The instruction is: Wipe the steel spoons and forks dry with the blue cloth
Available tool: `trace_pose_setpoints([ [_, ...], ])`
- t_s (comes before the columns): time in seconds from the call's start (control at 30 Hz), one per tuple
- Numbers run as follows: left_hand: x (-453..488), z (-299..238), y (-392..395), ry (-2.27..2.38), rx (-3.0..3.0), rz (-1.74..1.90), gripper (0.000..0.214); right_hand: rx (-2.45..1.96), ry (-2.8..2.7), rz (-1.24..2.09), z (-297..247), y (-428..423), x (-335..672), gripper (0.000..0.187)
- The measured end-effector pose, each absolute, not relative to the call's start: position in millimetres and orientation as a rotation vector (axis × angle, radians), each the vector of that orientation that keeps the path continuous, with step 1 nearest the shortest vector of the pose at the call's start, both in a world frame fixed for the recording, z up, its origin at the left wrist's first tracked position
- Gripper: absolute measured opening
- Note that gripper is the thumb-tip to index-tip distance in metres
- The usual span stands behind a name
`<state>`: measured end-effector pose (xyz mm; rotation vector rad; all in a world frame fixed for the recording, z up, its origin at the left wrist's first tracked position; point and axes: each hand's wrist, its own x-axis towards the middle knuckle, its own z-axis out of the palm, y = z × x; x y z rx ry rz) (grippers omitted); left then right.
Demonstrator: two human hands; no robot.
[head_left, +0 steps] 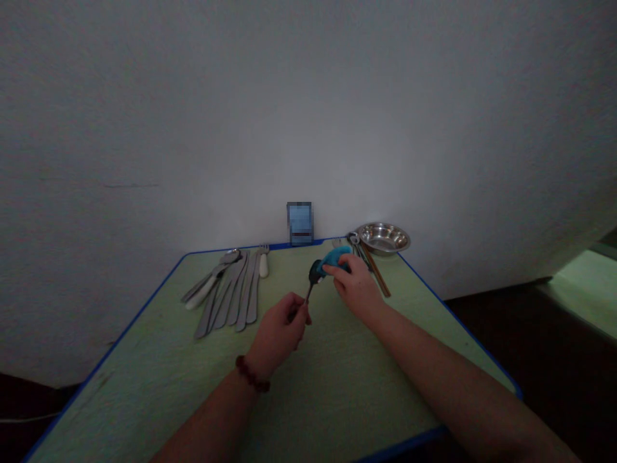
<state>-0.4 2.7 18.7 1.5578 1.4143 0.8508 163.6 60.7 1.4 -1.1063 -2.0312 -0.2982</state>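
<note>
Metal spoon (314, 274), tilted, bowl touching blue sponge (334, 259).

A green table (144, 366) with blue edging holds cutlery (231, 289) laid side by side left of the left hand (277, 328), with chopsticks (376, 276) and a steel bowl (384, 238) beyond the right hand (357, 289).

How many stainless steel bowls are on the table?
1: the stainless steel bowl at the far right corner of the table, beside the chopsticks; none seems hidden.
</note>
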Motion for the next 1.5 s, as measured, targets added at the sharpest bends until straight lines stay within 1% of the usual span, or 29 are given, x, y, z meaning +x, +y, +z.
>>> trace_pose_setpoints([
  [0.67, 0.8, 16.5, 3.2, 1.404, 1.571, 0.812, 0.016, -1.058, -2.117, -0.309, 1.6, 57.8, 159.7, 0.027],
  [1.17, 0.5, 15.5, 4.3, 1.414, 1.545, 0.929, 0.016, -0.985, -2.138, -0.300, 2.8, 55.1, 158.8, 0.026],
  [1.5, 0.0, 19.6, 4.3, 1.430, 1.519, 0.938, 0.015, -1.024, -2.076, -0.249, 0.7, 57.9, 161.0, 0.031],
])
